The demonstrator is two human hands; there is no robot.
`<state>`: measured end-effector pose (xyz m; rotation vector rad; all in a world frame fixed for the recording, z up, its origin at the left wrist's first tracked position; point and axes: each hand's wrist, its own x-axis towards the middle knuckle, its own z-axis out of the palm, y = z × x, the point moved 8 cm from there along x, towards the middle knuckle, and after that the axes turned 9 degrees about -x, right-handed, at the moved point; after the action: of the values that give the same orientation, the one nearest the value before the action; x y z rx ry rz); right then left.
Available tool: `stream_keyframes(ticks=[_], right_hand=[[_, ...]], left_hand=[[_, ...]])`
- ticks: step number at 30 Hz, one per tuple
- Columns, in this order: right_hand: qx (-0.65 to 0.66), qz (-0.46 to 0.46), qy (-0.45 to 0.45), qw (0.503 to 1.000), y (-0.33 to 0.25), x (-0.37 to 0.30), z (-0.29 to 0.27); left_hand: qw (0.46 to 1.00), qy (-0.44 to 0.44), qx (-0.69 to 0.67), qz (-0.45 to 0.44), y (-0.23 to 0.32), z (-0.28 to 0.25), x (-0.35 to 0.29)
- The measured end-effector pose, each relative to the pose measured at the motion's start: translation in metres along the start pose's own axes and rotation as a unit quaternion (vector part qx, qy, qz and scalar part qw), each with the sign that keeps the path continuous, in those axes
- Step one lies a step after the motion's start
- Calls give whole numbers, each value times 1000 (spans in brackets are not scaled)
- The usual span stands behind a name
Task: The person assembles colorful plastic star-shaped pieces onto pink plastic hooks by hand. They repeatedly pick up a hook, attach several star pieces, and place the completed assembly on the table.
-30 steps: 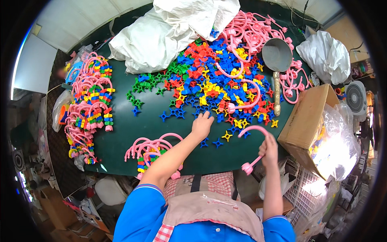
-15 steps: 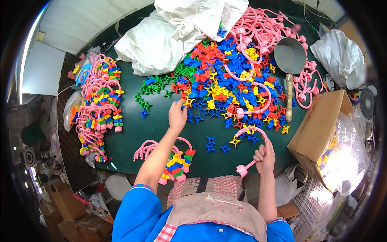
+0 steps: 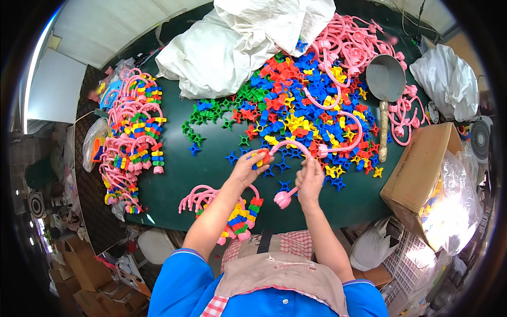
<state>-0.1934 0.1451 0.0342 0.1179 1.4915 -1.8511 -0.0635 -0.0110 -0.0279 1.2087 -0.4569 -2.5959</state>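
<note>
My right hand [image 3: 310, 182] is closed around a curved pink plastic tube [image 3: 289, 142] with a flower-shaped end hanging down on the left. In my left hand [image 3: 244, 170], pinched between the fingers, are small red and yellow star-shaped connectors [image 3: 262, 155], right against the tube's far tip. Whether the tip sits inside a connector is too small to tell. Beyond both hands spreads a heap of blue, red, yellow and green connectors [image 3: 301, 122]. Beside my left forearm, at the table's front edge, lie several pink tubes strung with coloured connectors [image 3: 240, 217], partly hidden by that arm.
More strung tubes [image 3: 138, 127] are piled at the left of the dark green table [image 3: 177, 158]. Plain pink tubes [image 3: 346, 45] and a metal pan [image 3: 384, 79] lie at the far right. A white sack [image 3: 211, 55] covers the back; a cardboard box [image 3: 412, 169] stands at the right edge.
My left hand has come back from the heap with red and yellow connectors. My right hand has carried the pink tube leftward and up, so that both hands meet in front of the heap.
</note>
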Motion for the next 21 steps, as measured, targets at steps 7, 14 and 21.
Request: stream_keyframes(ticks=[7, 14, 21], right_hand=[[50, 272, -83, 957, 81, -33, -5], [144, 297, -20, 944, 111, -35, -4], [98, 86, 4, 991, 36, 12, 27]], left_hand=[[963, -243, -49, -105, -12, 37, -33], [616, 136, 686, 362, 89, -4, 21], [668, 58, 650, 356, 73, -13, 18]])
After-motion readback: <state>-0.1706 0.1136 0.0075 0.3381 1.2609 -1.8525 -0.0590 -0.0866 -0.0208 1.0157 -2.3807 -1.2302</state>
